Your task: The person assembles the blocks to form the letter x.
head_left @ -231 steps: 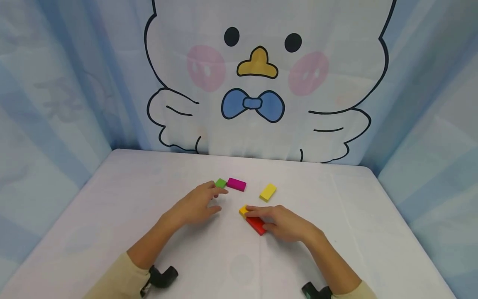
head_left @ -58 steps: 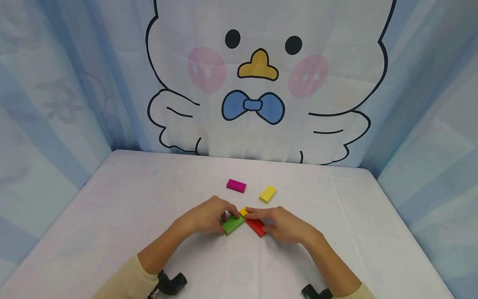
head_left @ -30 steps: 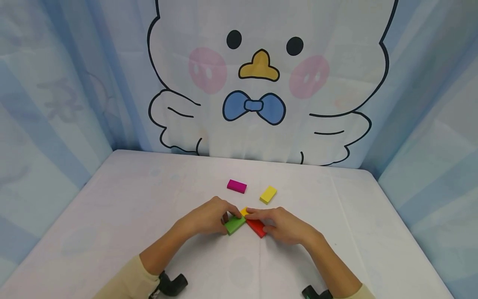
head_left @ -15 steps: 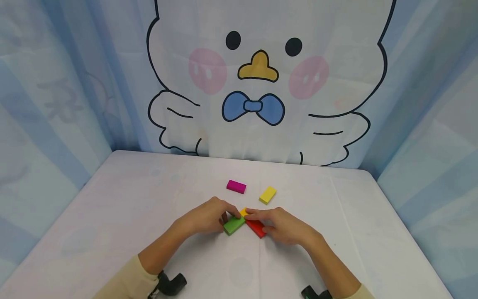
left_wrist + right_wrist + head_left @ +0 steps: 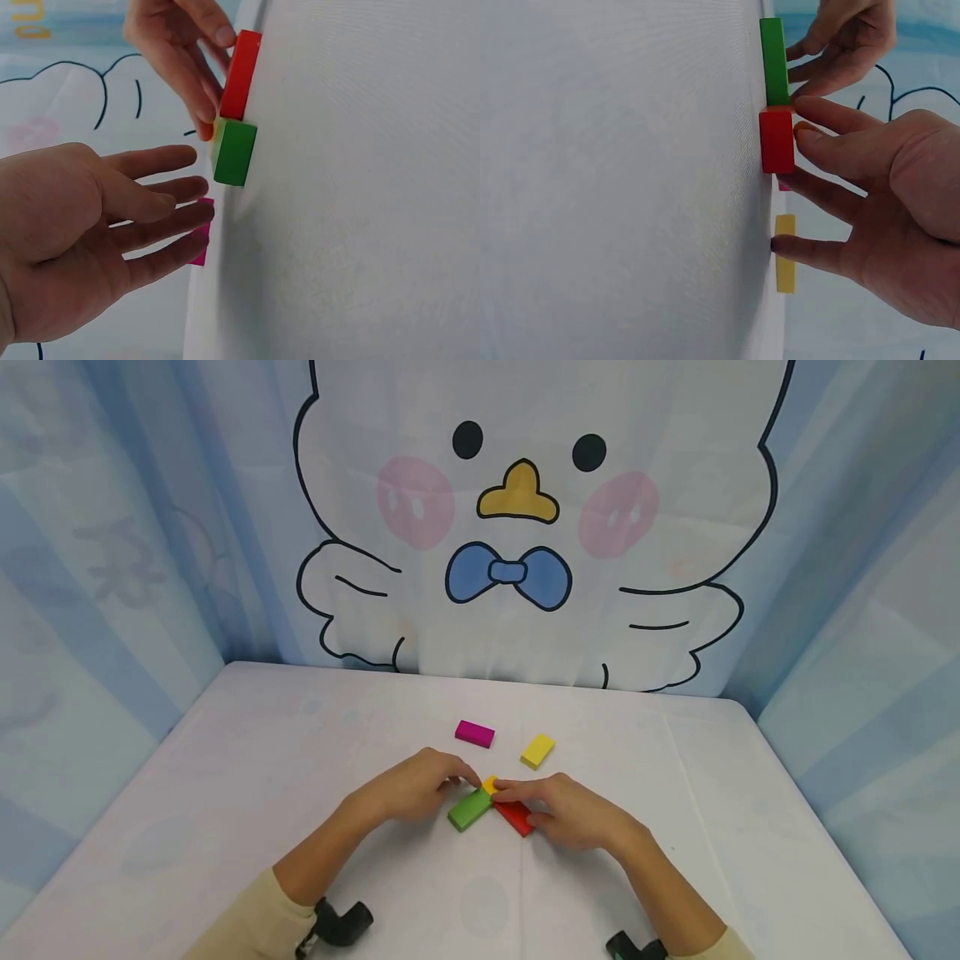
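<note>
In the head view, a green block [image 5: 470, 810] and a red block [image 5: 514, 817] lie angled on the table, meeting at a yellow-orange block [image 5: 489, 784] that is partly hidden. My right hand [image 5: 577, 810] holds the red block, thumb at its near end and index fingertip at the yellow-orange block. My left hand [image 5: 412, 785] hovers just beyond the green block [image 5: 235, 154]; in the left wrist view its fingers [image 5: 161, 214] extend loosely with nothing between them. In the right wrist view, my right thumb and fingers lie around the red block [image 5: 777, 142].
Farther back on the table [image 5: 300, 760] lie a magenta block [image 5: 475, 733] and a yellow block [image 5: 537, 751], apart from each other. A curtain with a cartoon face [image 5: 517, 627] hangs behind the table's far edge.
Earlier my left hand brought the green block from the back to the red and yellow-orange blocks. Just now it has let go of it and drawn slightly away; my right hand stays put.
</note>
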The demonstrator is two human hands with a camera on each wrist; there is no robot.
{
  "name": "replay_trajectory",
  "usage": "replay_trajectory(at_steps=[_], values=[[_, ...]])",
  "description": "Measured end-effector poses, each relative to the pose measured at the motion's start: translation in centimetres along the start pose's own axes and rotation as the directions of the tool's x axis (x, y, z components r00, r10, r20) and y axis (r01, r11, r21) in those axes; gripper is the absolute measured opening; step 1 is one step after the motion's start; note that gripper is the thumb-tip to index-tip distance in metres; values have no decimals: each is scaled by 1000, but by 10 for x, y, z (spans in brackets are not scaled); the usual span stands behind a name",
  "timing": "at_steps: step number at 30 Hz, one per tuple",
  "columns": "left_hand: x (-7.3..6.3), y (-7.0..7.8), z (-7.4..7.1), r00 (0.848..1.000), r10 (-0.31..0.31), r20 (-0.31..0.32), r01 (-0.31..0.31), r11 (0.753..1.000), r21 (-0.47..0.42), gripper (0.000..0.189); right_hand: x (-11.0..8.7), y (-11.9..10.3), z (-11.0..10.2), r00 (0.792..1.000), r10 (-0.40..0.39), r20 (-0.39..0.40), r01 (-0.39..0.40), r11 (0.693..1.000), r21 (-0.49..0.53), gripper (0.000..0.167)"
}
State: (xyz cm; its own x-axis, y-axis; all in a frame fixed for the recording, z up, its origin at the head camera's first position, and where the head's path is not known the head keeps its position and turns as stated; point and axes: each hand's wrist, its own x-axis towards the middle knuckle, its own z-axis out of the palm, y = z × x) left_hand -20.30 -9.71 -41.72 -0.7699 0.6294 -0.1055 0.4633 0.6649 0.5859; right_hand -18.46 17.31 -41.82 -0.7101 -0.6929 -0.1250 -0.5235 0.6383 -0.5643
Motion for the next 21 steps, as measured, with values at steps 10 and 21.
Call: replay_trajectory(at_steps=[10,21], values=[[5,-2,3,996,71,48,-76,991,114,41,-6,1,-13,998,19,-66,-18,1000,11,43],[6,-1,10,982,33,187,-57,991,121,51,-11,8,-22,986,38,-159,-46,998,-47,38]])
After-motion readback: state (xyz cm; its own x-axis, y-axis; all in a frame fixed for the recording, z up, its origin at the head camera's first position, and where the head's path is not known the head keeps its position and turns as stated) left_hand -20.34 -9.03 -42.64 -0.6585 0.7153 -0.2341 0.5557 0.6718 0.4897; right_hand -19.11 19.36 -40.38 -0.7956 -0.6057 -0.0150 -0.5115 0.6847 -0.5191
